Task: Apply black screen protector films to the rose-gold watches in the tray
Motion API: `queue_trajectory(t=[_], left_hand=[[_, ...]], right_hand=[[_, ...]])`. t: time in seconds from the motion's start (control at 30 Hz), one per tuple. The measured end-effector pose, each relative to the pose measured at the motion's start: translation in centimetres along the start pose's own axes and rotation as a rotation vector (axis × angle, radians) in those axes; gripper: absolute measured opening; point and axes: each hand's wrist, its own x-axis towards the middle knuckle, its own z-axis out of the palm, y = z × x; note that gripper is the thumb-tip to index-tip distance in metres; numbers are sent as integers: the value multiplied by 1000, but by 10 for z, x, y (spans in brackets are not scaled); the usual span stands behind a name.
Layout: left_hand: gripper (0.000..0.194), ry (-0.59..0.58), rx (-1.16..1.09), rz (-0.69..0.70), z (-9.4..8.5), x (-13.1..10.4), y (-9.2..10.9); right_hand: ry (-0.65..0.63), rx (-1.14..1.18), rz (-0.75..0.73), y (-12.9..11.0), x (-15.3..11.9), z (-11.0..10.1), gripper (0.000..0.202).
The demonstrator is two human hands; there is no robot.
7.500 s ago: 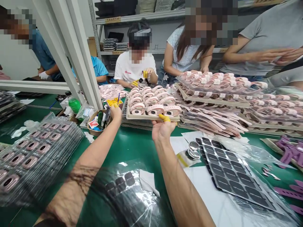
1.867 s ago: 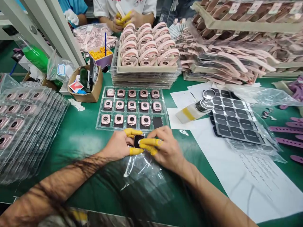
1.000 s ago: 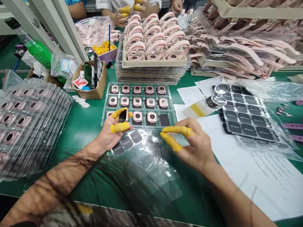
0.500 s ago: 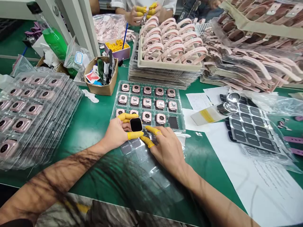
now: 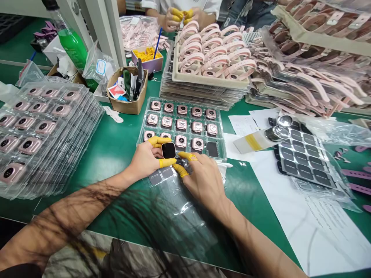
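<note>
My left hand (image 5: 145, 160) pinches a smartwatch case (image 5: 168, 151) by its edges, with the dark screen facing up. Yellow finger cots cover its thumb and fingertips. Just right of the watch is my right hand (image 5: 205, 177), also in yellow cots, its index finger and thumb apart. Its index fingertip lies close to the watch's edge; contact cannot be made out. Behind both hands a clear plastic tray (image 5: 224, 148) holds rows of pink watch cases, backs up, and one front-right pocket shows only a black pad. Below the hands lie black printed film pieces (image 5: 155, 177) on clear plastic.
Stacked trays of watch cases (image 5: 43, 127) stand at left. A cardboard box (image 5: 127, 104) of scraps and a green bottle (image 5: 72, 48) are behind. Strapped watches fill a beige tray (image 5: 208, 79). At right are a pump dispenser (image 5: 252, 141), sticker sheets (image 5: 307, 158) and paper. A co-worker's hands (image 5: 182, 17) are opposite.
The view has shifted a little, so the tray and hands appear slightly farther right. My left hand still holds the watch case, and my right hand keeps nearly the same pose beside it.
</note>
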Motion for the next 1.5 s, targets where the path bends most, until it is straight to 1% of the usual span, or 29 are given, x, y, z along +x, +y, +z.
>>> queue_trajectory(t=[0.2, 0.27, 0.43, 0.53, 0.6, 0.7, 0.8, 0.97, 1.07, 1.2, 1.27, 1.37, 1.5], left_hand=[[88, 19, -15, -42, -2, 0, 2], [87, 29, -23, -34, -3, 1, 1], [77, 47, -27, -11, -4, 3, -1], [76, 58, -14, -13, -4, 2, -1], [77, 65, -1, -15, -3, 1, 0], [75, 74, 24, -9, -3, -1, 2], [73, 75, 27, -20, -2, -1, 3], [82, 71, 5, -17, -2, 1, 3], [84, 58, 20, -19, -3, 1, 3], [83, 60, 35, -24, -3, 1, 4], [83, 66, 33, -27, -2, 1, 4], [82, 75, 22, -20, -2, 1, 3], [81, 80, 20, -9, -2, 1, 4]], right_hand=[[-20, 69, 34, 0, 0, -1, 27], [-39, 79, 40, 0, 0, -1, 27], [-67, 133, 83, 1, 5, 0, 26], [-74, 179, 122, 1, 6, 2, 24], [-53, 182, 134, 1, 4, 3, 26], [11, 158, 103, -1, -2, 5, 33], [40, 157, 79, -2, -4, 6, 33], [17, 256, 159, -1, 2, 7, 31], [33, 300, 192, -1, 1, 9, 33], [105, 240, 131, -4, -11, 14, 38], [110, 213, 125, -5, -15, 17, 38], [89, 242, 176, -5, -12, 18, 33], [49, 449, 346, -4, 3, 13, 18]])
